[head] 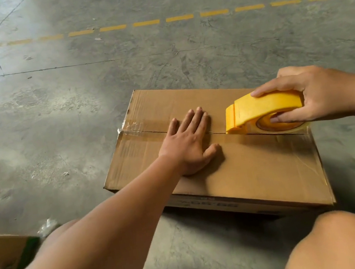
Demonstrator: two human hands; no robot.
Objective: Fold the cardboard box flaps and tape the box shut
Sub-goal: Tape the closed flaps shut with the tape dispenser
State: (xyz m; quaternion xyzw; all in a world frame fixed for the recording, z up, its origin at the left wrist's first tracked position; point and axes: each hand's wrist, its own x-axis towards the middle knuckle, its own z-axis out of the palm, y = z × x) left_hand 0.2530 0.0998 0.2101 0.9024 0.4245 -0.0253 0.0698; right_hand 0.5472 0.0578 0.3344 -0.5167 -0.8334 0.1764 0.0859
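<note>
the cardboard box [234, 167] is being kept on the concrete floor [73, 92], flaps closed. the left hand [189, 143] is being pressed flat, grip spread, across the centre seam. the yellow tape dispenser [263, 112] is being pinched by the right hand [317, 92] grip on the seam's right end.

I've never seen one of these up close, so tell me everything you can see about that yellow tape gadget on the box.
The yellow tape dispenser looks like smooth moulded plastic: a curved hood over a roll of clear tape whose core shows at its open side. It sits on the top of the cardboard box, near the right end of the centre seam, nose pointing left along it. The right hand holds it, fingers over the hood and thumb in the roll's core. The left hand lies flat on the box beside it, not touching it.
</note>
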